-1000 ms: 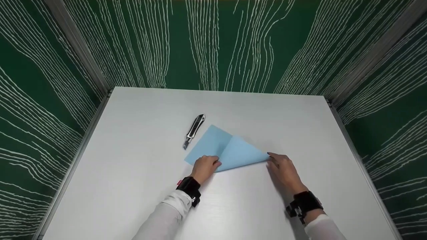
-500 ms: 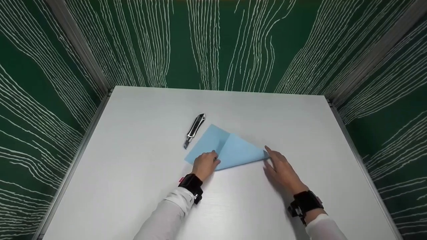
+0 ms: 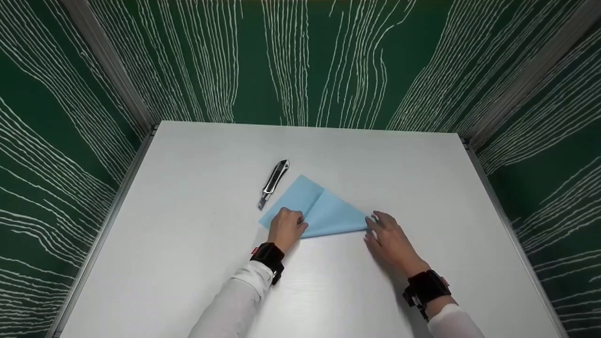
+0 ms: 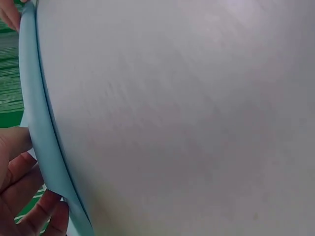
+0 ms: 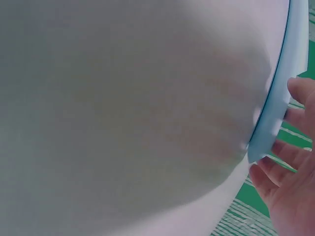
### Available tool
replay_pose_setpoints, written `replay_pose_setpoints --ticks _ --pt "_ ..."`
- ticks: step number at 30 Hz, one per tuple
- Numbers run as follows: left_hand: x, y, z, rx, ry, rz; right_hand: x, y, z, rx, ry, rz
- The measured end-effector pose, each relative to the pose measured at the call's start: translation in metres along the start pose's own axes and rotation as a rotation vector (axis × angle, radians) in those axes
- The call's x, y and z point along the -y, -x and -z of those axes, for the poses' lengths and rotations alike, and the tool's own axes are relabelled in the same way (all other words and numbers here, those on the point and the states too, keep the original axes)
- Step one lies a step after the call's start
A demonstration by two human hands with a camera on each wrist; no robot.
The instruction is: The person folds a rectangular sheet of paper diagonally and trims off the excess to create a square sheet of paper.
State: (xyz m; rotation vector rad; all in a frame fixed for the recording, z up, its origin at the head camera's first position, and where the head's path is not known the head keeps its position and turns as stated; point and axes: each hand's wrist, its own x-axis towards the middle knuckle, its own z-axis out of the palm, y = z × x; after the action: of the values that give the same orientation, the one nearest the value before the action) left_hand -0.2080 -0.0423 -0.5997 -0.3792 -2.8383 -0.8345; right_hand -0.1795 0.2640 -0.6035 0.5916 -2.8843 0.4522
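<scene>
A sheet of light blue paper (image 3: 335, 213) lies folded over on the white table, with its crease along the near side and a flap reaching toward the right. My left hand (image 3: 285, 229) holds the paper near the left end of that crease, fingers curled and thumb at the edge. The left wrist view has the left thumb and fingertips (image 4: 37, 216) along the blue edge. My right hand (image 3: 392, 239) is at the pointed right corner, its spread fingers lightly bent and touching the tip. In the right wrist view, the fingertips (image 5: 263, 179) rest around the corner.
A utility knife (image 3: 273, 184) with its blade out lies just beyond the paper's left side. The white tabletop (image 3: 188, 188) is bordered by metal frame rails, with green walls (image 3: 328, 61) covered in wavy pale lines behind and at both sides.
The right hand has loosened its pinch on the corner and shifted left with spread fingers. The flap lies flatter with its tip drawn slightly left. The left hand has slid a little farther forward.
</scene>
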Motion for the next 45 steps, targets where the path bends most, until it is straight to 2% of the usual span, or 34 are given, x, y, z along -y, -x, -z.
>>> replay_pose_setpoints --ticks 6,11,18,25,32,39,45 --pt "0.001 -0.001 -0.001 -0.011 -0.024 -0.004 0.018 0.0 -0.011 -0.073 0.145 0.147" --pt "0.001 -0.003 -0.002 -0.023 -0.032 -0.001 0.033 -0.002 -0.017 -0.039 0.139 0.21" --pt "0.003 -0.003 -0.003 -0.011 -0.012 -0.007 0.041 -0.005 -0.02 0.029 0.116 0.171" --pt "0.007 -0.004 -0.005 -0.027 0.007 -0.015 0.044 -0.007 -0.02 0.027 0.043 0.157" --pt "0.007 -0.006 -0.004 -0.006 0.034 0.006 0.047 -0.009 -0.019 0.062 0.037 0.128" --pt "0.006 -0.007 -0.004 0.009 0.048 0.02 0.048 -0.011 -0.018 0.056 0.029 0.134" --pt "0.006 -0.007 -0.005 0.01 0.035 0.0 0.047 -0.011 -0.021 0.048 0.027 0.136"
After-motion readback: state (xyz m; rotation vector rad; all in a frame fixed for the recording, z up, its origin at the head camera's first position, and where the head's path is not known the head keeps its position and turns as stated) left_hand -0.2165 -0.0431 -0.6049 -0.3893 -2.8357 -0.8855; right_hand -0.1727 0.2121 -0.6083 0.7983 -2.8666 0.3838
